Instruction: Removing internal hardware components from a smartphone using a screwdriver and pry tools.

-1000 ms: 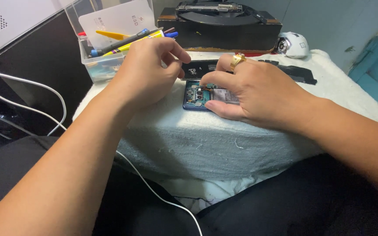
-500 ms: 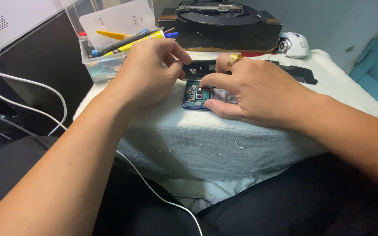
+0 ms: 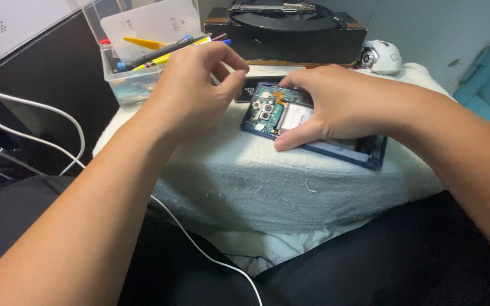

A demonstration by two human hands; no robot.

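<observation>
Head view: an opened smartphone (image 3: 290,122) with a blue frame lies back-up on a pale towel (image 3: 267,181) at the centre of the frame, its camera modules and circuit board exposed at the left end. The right hand (image 3: 341,107) lies flat over the phone's middle, thumb pressed along the near edge and fingers spread over the far side, pinning it down rather than gripping it. The left hand (image 3: 194,93) hovers just left of the phone's top end, thumb and forefinger drawn together in a pinch (whether they hold a tiny part, I cannot tell). Behind it, at upper left, a clear plastic bin (image 3: 126,85) holds screwdrivers and pens; a white cable (image 3: 58,119) trails down the left side.

This looks like internal disassembly, at the stage of working around the board. The next move would call for a fine, steady touch at the camera end while the phone is held still.
</observation>
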